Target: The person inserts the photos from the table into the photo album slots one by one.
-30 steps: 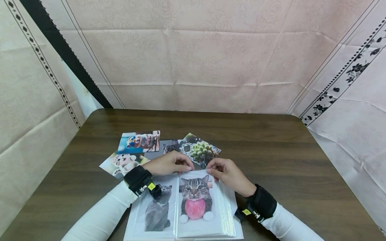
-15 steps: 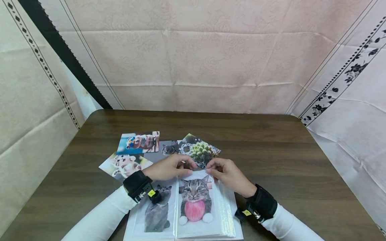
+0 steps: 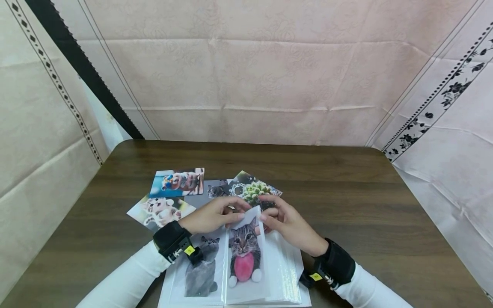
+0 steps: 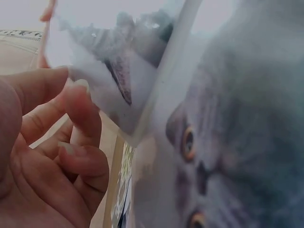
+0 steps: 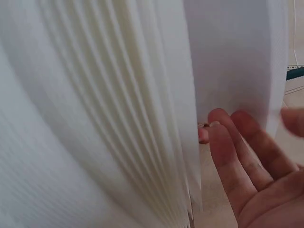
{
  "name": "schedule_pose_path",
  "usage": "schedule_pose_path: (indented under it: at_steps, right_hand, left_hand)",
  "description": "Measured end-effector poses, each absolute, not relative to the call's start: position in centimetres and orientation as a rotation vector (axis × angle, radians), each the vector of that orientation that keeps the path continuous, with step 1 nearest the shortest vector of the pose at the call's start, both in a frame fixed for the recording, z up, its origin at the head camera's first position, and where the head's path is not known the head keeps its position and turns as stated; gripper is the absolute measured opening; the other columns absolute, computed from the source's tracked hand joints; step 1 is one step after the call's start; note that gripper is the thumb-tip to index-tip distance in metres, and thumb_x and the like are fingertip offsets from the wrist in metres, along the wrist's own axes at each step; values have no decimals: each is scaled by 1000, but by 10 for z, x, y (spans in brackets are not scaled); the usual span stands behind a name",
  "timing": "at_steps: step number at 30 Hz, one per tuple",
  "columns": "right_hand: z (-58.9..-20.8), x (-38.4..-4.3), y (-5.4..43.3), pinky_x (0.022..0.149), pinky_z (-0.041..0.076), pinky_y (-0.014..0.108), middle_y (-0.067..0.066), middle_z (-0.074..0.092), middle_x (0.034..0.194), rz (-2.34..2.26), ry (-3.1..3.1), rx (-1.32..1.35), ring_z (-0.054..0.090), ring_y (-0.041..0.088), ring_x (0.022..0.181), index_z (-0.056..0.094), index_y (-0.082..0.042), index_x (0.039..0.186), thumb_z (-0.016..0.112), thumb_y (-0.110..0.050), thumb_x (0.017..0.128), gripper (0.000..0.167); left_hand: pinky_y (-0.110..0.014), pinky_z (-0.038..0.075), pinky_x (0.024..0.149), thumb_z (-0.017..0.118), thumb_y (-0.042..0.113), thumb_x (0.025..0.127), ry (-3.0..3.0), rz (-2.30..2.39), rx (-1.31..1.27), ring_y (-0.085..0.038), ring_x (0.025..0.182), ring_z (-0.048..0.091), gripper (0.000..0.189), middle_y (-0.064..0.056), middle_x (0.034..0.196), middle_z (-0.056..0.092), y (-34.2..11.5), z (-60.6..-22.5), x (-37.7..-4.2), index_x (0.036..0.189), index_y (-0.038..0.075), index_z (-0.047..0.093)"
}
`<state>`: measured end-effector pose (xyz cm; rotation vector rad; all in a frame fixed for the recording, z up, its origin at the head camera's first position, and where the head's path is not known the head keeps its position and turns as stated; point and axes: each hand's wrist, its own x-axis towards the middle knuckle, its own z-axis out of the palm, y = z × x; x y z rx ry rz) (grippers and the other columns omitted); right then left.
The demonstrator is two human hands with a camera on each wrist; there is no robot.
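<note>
An open photo album (image 3: pixel 175 295) with clear sleeves lies before me. On its left page is a grey cat picture (image 3: pixel 202 273). The right-hand page (image 3: pixel 248 291), a tabby cat with a pink heart, is lifted and bowed leftward. My right hand (image 3: pixel 294 224) holds this page near its upper right corner, with several fingers (image 5: pixel 228 147) behind it in the right wrist view. My left hand (image 3: pixel 219 213) pinches the page's top edge between thumb and forefinger; in the left wrist view the fingertips (image 4: pixel 78 95) are right at the sleeve's edge.
Behind the album lie loose photos: a blue one with a small animal (image 3: pixel 179 182), a white animal photo (image 3: pixel 155 209), a grey cat photo (image 3: pixel 196 198) and a succulent photo (image 3: pixel 254 190). All rest on a brown wooden table (image 3: pixel 346 196). Patterned cloth (image 3: pixel 246 85) hangs behind.
My right hand has raised the tabby page's right side and bent it to the left, showing white sheets beneath. My left hand has shifted slightly along the page's top edge.
</note>
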<state>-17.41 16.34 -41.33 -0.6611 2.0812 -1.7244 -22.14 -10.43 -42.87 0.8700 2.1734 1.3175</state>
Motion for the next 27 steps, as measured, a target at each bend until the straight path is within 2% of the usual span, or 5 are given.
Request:
schedule_pose_path:
  at_steps: [7, 10, 14, 22, 27]
  right_hand:
    - [-413, -170, 163, 87, 58, 34, 32, 64, 123, -1728, 1965, -742, 71, 9, 101, 34, 2, 151, 57, -21, 105, 56]
    - [-413, -170, 162, 88, 58, 33, 32, 65, 122, -1710, 1980, -763, 71, 12, 100, 38, 4, 148, 57, -20, 105, 53]
    - [-414, -170, 161, 86, 59, 33, 32, 66, 119, -1692, 1997, -760, 72, 18, 98, 43, 8, 142, 56, -18, 105, 47]
    - [-417, -172, 161, 82, 58, 30, 28, 68, 111, -1641, 2081, -746, 69, 24, 87, 51, 9, 131, 55, -17, 105, 37]
    - [-417, -173, 159, 82, 57, 28, 25, 69, 109, -1591, 2101, -719, 69, 21, 87, 56, 6, 128, 56, -19, 105, 33]
  left_hand:
    - [-27, 51, 66, 57, 17, 104, 2107, 1389, 879, -14, 72, 58, 20, -7, 93, 64, -110, -432, -221, 120, 7, 66]
    - [-26, 48, 65, 54, 19, 106, 2106, 1379, 898, -15, 70, 57, 17, -3, 86, 60, -112, -431, -221, 109, 9, 67]
    - [-25, 45, 65, 49, 26, 108, 2111, 1360, 898, -18, 68, 57, 23, 0, 79, 56, -114, -429, -222, 98, 11, 64]
    - [-29, 45, 67, 43, 33, 110, 2073, 1380, 856, -22, 68, 56, 35, -5, 76, 56, -124, -430, -222, 91, 7, 56]
    - [-29, 48, 70, 42, 35, 110, 2111, 1352, 820, -20, 70, 58, 36, -4, 76, 58, -135, -430, -220, 92, 9, 59]
